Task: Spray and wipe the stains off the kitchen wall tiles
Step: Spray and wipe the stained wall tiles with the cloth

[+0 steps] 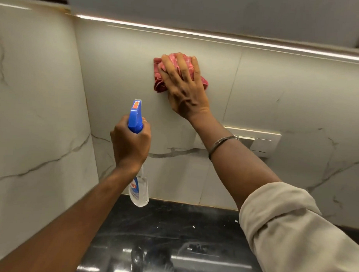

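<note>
Both busy, our right grip (184,89) presses the red cloth (159,84) flat-fingered on the wall tiles (119,72) and our left grip (130,143) clasps the spray bottle (135,118).

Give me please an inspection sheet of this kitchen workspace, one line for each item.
Surface: pale marble-look wall tiles; no clear stain visible.
Job's things: red cloth against the tiles; spray bottle with a blue head, nozzle toward the wall.
Clutter: small white specks on the black countertop.
Grippers: left hand grips the spray bottle; right hand presses the red cloth with spread fingers.
Cables: nothing seen.
Surroundings: switch plate on the wall behind the right forearm; light strip above.
</note>
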